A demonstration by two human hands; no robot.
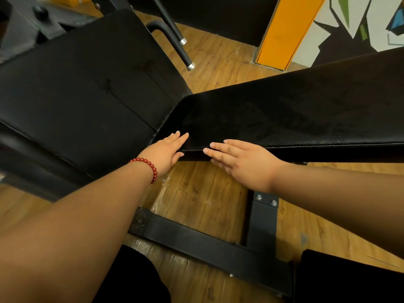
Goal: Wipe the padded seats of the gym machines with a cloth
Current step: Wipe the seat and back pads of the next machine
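Black padded seats (284, 114), black metal frame (209, 243), brown wood-grain floor (203, 193), an orange pillar (286, 29), red bead bracelet (148, 166).

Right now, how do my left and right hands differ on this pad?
The left hand wears a red bead bracelet; the right hand has a bare wrist. The left hand's fingers lie on top of the black pad; the right hand lies along its front edge. Both are open, fingers straight, holding no cloth.

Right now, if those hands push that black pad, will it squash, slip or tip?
The black pad probably dents slightly: it looks cushioned. It likely won't tip, sitting on a bolted steel frame. Its glossy skin may feel slick.
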